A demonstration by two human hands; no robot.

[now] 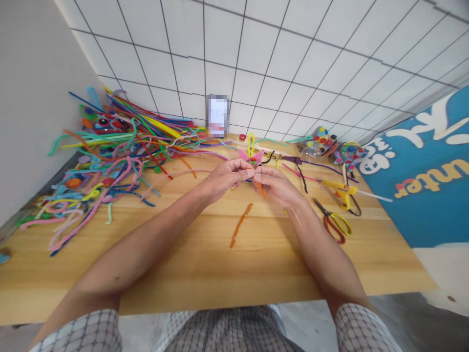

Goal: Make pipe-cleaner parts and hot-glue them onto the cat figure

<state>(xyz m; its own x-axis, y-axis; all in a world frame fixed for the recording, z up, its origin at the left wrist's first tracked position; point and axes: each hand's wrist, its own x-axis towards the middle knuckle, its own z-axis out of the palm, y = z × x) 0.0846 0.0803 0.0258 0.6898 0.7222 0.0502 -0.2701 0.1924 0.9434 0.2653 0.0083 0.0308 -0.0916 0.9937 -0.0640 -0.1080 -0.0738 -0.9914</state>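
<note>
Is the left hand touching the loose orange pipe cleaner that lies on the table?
Apart. In the head view, the left hand is raised at the pink craft figure, and bare wood shows between it and the orange pipe cleaner.

Looks like a craft corner or hobby workroom. Plain wooden worktable (205, 264) pushed into a corner against a white tiled wall (293, 54). Far left heaped with a tangle of coloured pipe cleaners (120, 146). On the right, a yellow glue gun (342, 191) and red-and-yellow scissors (335, 222), with finished bright ornaments (331, 146) beyond them. Blue printed banner (425, 176) leaning at the right edge.
</note>
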